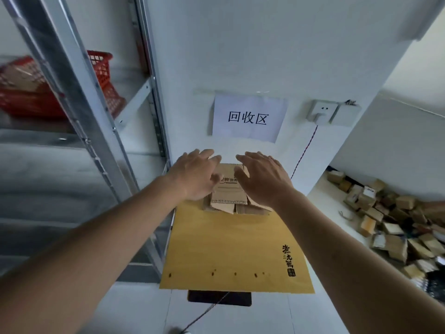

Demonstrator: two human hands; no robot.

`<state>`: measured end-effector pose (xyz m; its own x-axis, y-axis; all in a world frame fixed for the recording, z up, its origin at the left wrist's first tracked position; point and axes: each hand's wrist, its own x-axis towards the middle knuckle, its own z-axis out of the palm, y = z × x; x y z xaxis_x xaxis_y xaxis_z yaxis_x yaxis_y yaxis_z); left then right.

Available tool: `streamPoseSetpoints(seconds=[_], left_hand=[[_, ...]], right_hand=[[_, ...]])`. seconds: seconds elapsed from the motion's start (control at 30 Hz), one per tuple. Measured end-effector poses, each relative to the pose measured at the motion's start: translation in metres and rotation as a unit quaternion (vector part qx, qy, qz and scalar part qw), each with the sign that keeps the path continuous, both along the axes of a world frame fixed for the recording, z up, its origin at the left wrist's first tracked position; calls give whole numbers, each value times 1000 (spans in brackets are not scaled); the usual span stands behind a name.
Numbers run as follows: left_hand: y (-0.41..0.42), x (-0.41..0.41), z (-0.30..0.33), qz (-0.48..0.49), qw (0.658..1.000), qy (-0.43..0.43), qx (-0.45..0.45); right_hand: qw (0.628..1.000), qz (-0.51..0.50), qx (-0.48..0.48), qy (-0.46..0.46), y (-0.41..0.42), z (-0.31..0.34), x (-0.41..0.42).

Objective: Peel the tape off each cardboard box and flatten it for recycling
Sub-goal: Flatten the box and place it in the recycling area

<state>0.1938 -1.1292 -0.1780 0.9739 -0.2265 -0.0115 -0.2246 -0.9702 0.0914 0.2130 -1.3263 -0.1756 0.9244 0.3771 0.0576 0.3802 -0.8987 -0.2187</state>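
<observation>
A small pile of flattened cardboard boxes (228,189) lies at the far end of a large yellow-brown cardboard sheet (231,249) on the floor, against the white wall. My left hand (196,174) hovers over the pile's left side, fingers spread, thumb near the top piece. My right hand (262,178) hovers over its right side, fingers spread too. Neither hand grips anything; whether the palms touch the cardboard I cannot tell. A heap of several unflattened small boxes (390,220) lies on the floor at the right.
A paper sign (249,118) hangs on the wall above the pile. A wall socket (321,113) with a plugged red cord (304,150) sits to its right. A metal shelf rack (101,131) holding a red basket (48,88) stands at the left.
</observation>
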Motion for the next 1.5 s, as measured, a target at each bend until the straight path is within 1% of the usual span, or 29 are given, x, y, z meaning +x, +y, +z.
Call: streamPoseSetpoints(seconds=[0.13, 0.3, 0.4, 0.53, 0.7, 0.87, 1.07, 1.27, 1.5], left_hand=[[3, -56, 20, 36, 999, -32, 8], [20, -132, 37, 93, 994, -52, -4], [41, -180, 50, 128, 989, -67, -15], [87, -236, 68, 179, 981, -77, -1], [165, -295, 83, 239, 967, -84, -2], [269, -345, 91, 283, 955, -91, -16], [392, -391, 100, 315, 944, -91, 26], [494, -406, 114, 343, 935, -80, 40], [629, -387, 125, 377, 920, -91, 61]], right_hand=[[999, 44, 12, -28, 4, 20, -43], [993, 103, 26, -53, 22, 35, -98], [987, 142, 33, -64, 50, 44, -130], [976, 200, 40, -82, 106, 57, -170], [963, 248, 31, -100, 192, 77, -209], [951, 286, 33, -108, 306, 91, -245], [940, 321, 58, -103, 442, 100, -280], [927, 352, 67, -114, 553, 113, -282], [904, 397, 87, -130, 696, 119, -243]])
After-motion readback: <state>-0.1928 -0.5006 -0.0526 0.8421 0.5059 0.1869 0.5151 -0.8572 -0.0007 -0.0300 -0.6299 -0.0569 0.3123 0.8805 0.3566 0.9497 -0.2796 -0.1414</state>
